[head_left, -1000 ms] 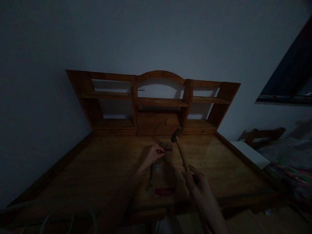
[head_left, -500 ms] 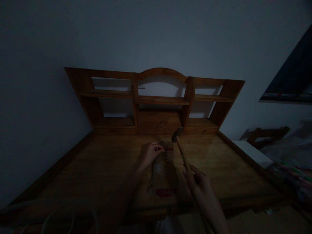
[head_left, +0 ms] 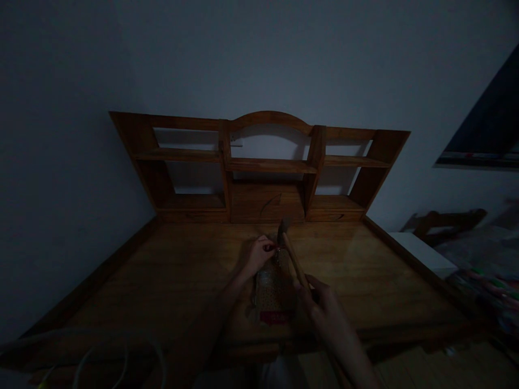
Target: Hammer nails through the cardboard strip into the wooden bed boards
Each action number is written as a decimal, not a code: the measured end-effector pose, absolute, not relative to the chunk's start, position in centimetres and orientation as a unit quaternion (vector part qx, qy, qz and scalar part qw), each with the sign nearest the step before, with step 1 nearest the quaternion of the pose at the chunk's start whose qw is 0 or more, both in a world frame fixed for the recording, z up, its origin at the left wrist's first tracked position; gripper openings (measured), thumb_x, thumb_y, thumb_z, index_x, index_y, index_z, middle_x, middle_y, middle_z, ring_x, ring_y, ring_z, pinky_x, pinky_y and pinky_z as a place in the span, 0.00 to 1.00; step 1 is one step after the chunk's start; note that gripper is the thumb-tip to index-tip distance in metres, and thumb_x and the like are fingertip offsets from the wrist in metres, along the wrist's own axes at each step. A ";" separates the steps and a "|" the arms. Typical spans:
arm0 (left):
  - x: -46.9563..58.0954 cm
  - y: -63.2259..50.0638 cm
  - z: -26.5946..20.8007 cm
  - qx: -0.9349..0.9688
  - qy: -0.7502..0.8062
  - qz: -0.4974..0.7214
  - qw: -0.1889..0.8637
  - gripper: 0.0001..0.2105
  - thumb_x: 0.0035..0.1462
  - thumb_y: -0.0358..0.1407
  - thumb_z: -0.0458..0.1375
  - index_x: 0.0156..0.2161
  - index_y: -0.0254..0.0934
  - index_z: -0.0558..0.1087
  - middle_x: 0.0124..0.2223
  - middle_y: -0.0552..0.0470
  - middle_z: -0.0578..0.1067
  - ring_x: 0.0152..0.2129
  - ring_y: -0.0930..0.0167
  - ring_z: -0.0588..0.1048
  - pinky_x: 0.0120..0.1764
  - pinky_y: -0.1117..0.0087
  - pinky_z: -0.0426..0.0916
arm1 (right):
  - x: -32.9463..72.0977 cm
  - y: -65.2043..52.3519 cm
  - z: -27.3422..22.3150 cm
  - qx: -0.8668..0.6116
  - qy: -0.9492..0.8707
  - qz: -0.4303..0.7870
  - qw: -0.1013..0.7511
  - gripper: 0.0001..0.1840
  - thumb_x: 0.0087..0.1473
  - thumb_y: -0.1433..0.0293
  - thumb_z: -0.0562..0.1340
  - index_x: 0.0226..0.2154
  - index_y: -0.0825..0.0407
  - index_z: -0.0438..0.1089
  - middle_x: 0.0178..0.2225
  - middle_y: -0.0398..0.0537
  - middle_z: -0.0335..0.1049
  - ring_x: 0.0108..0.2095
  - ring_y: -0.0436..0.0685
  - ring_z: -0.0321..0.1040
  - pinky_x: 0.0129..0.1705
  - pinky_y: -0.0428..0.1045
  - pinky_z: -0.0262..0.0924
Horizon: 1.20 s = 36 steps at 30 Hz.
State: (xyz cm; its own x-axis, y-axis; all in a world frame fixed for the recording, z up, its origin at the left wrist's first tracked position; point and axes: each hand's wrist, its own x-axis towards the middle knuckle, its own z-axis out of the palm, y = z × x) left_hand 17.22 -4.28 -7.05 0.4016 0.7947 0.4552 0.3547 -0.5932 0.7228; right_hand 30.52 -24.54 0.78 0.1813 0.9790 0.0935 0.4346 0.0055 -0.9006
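Observation:
My right hand (head_left: 320,305) is wrapped round the wooden handle of a hammer (head_left: 295,262). Its dark head lies just right of my left fingertips, over the far end of a flat, speckled slab (head_left: 275,294) with red bands. Whether the head touches anything is too dark to tell. My left hand (head_left: 259,254) is closed in a pinch at the slab's far left edge; what sits between thumb and finger is too small to make out. A few tiny bright specks (head_left: 278,258) show on the slab close to those fingertips.
The slab lies on a wooden desk (head_left: 182,270). A wooden shelf unit (head_left: 267,168) stands along the desk's back, against the wall. Pale looped cables (head_left: 117,337) hang at the lower left. On the right are a white surface (head_left: 424,253) and a chair back (head_left: 450,224).
The hammer has swung left and down, bringing its head beside my left fingertips. My right hand moved slightly left with it. My left hand keeps its pinch in nearly the same spot.

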 end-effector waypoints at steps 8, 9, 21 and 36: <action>17.5 -5.2 -6.1 0.792 0.382 0.383 0.283 0.03 0.50 0.32 0.61 0.30 0.35 0.78 0.27 0.55 0.67 0.25 0.76 0.66 0.26 0.77 0.56 | 30.3 -24.9 1.7 -0.627 -0.573 0.294 0.438 0.19 0.60 0.61 0.53 0.47 0.54 0.70 0.34 0.50 0.75 0.33 0.57 0.71 0.33 0.46 0.61; 17.5 -5.1 -6.2 0.790 0.382 0.385 0.285 0.03 0.50 0.31 0.61 0.30 0.35 0.78 0.28 0.55 0.68 0.25 0.76 0.66 0.26 0.77 0.56 | 30.3 -25.0 1.8 -0.626 -0.574 0.291 0.440 0.20 0.61 0.61 0.53 0.48 0.54 0.70 0.34 0.50 0.75 0.32 0.57 0.71 0.33 0.46 0.61; 17.1 -4.5 -7.5 0.803 0.367 0.386 0.267 0.05 0.52 0.30 0.60 0.33 0.36 0.79 0.28 0.55 0.68 0.25 0.76 0.66 0.27 0.77 0.57 | 30.5 -25.0 1.2 -0.632 -0.556 0.315 0.438 0.22 0.60 0.60 0.53 0.48 0.57 0.69 0.25 0.47 0.71 0.27 0.56 0.68 0.25 0.45 0.58; 15.7 -3.8 -7.5 0.841 0.362 0.339 0.216 0.06 0.48 0.38 0.65 0.33 0.42 0.80 0.27 0.55 0.72 0.28 0.73 0.68 0.34 0.73 0.59 | 30.7 -26.9 2.8 -0.647 -0.522 0.342 0.438 0.23 0.58 0.56 0.55 0.48 0.55 0.70 0.20 0.42 0.66 0.21 0.53 0.62 0.24 0.45 0.57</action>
